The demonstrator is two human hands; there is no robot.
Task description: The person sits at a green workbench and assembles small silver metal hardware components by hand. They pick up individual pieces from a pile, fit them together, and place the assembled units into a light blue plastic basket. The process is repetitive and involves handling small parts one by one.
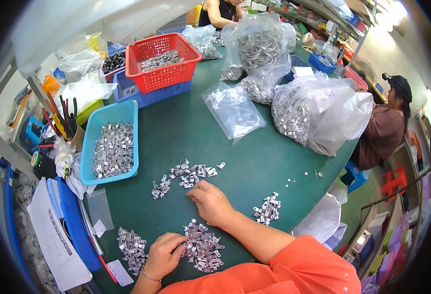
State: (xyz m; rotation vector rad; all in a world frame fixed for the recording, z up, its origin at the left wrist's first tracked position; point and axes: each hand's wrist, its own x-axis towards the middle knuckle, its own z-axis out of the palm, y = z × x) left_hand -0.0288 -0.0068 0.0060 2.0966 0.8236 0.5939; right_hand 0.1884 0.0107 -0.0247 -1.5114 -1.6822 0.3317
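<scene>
Metal brackets in a pile [203,247] lie at the bench's near edge — left hand [164,255] pinches at its left side, fingers curled on pieces. Right hand [210,202] rests closed just beyond, nearer the scattered cluster [188,174] toward the bench's middle — hands apart.

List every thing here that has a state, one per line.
left hand: fingers curled on the near pile of metal clips
right hand: palm down beside the scattered clips
blue tray: partly filled with clips
red basket: partly filled
clear bag: lying flat
</scene>
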